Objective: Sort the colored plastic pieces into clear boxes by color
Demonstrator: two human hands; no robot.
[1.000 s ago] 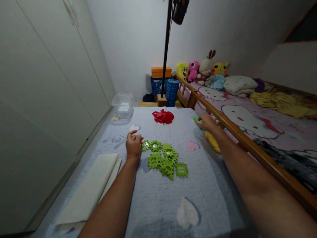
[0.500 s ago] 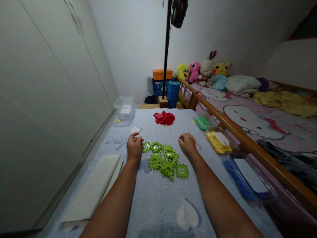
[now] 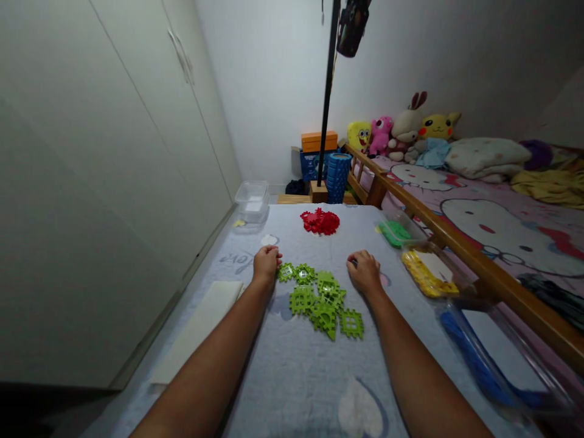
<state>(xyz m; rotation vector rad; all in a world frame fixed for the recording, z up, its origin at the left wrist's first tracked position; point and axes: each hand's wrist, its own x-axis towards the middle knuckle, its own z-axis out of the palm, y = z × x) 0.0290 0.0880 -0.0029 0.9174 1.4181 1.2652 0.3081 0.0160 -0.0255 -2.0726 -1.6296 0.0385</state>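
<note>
A pile of light green waffle-shaped plastic pieces (image 3: 322, 298) lies on a grey-blue blanket (image 3: 301, 377). My left hand (image 3: 267, 264) rests on the blanket at the pile's left end, fingers curled, touching the nearest green piece. On the pile's right side my right hand (image 3: 364, 272) rests with its fingers curled under; nothing shows in it. A smaller heap of red pieces (image 3: 320, 221) lies further back.
Clear boxes line the right edge: green pieces (image 3: 393, 233), yellow pieces (image 3: 426, 277), blue pieces (image 3: 483, 365). An empty clear box (image 3: 252, 196) sits back left. Folded white cloth (image 3: 201, 325) lies left. Wardrobe doors stand left, a wooden bed rail (image 3: 479, 267) right, a black pole (image 3: 326, 97) behind.
My right hand came back from the box of green pieces at the right edge and now rests beside the green pile. The view has turned left. My left hand stayed put.
</note>
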